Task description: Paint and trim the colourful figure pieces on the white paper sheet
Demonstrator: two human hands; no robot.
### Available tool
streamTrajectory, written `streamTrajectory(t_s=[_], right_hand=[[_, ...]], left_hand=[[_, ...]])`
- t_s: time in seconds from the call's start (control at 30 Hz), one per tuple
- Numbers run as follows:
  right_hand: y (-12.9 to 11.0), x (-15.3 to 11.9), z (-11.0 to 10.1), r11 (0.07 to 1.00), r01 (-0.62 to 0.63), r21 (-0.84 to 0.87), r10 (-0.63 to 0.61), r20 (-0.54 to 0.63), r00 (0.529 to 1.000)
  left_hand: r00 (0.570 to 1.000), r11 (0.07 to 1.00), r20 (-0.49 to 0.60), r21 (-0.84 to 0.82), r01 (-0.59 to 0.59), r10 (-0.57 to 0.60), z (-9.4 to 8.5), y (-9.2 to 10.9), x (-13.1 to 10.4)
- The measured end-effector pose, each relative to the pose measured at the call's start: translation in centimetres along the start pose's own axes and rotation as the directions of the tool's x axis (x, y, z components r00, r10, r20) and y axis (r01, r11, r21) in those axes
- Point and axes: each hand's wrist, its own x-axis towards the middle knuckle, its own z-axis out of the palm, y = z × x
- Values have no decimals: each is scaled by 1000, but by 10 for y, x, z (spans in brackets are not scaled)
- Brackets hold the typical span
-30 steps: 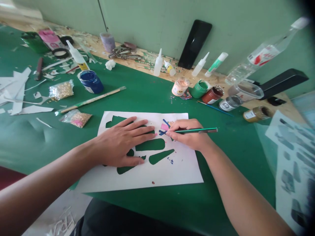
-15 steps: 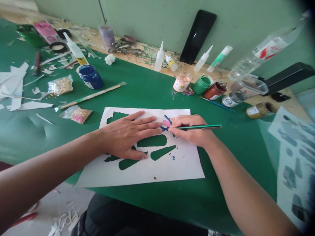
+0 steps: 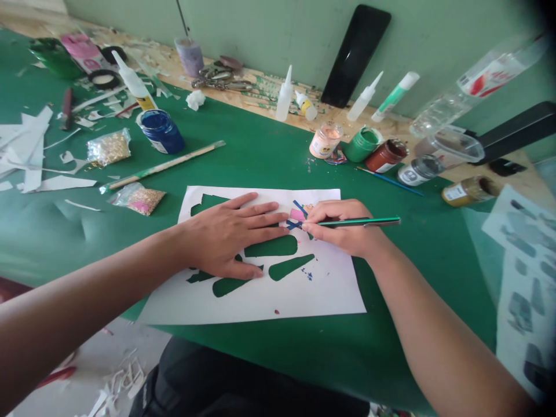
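A white paper sheet (image 3: 256, 304) with several cut-out holes lies on the green table. Flat on its left part, fingers spread, rests my left hand (image 3: 228, 234). My right hand (image 3: 343, 226) pinches a slim green metallic pen (image 3: 365, 222) near its tip and leans on the sheet's right side. The pen lies almost level, pointing left, and my fingers hide its tip. Just left of those fingertips is a small pink patch (image 3: 297, 215) with dark blue strips (image 3: 293, 225) around it. Blue specks (image 3: 307, 274) dot the paper below.
Open paint jars (image 3: 364, 143) line the back right, beside a thin blue brush (image 3: 388, 180) and a clear bottle (image 3: 473, 87). A blue paint jar (image 3: 160, 132), a wooden stick (image 3: 167, 165) and bead packets (image 3: 138, 198) lie left. Paper scraps (image 3: 26, 147) cover the far left.
The whole view has shifted slightly, so things sit a little further right. My left hand stays flat on the sheet, and my right hand keeps the pen at nearly the same spot.
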Motion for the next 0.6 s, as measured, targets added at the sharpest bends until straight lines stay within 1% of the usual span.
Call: streamTrajectory(t_s=[0.27,0.43,0.6], right_hand=[[-4,-3,3,999,-17,-44,16,-31,999],[-2,-3,2,1000,14,-26,-15,-31,999],[1,-4,1,1000,20,-12,-20,-25,999]], left_hand=[[1000,1000,29,18,11,-11,0,0,1],[998,999,50,14,33,-34,-2,1,1],[1000,1000,13,24,5,-5,-1,1,1]])
